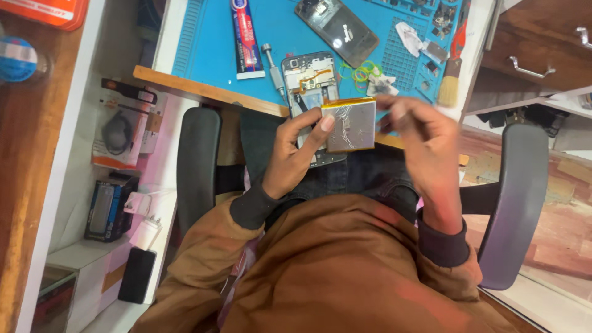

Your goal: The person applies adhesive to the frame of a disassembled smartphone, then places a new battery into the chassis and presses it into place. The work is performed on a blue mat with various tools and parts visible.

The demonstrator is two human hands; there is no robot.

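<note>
My left hand (295,155) holds a flat silver battery (350,125) with a gold top edge, thumb pressed on its left face. Under it lies an opened phone body (310,77) with its insides showing, resting at the front edge of the blue work mat (277,28). My right hand (421,139) is raised at the battery's right edge, fingers pinched together and blurred; what it pinches cannot be made out.
On the mat lie a glue tube (245,38), a metal screwdriver (274,66), a second phone (336,29), green rubber bands (362,72) and a brush (451,77). Black chair armrests (197,166) flank me. Shelves with boxed goods (123,126) stand left, wooden drawers (536,43) right.
</note>
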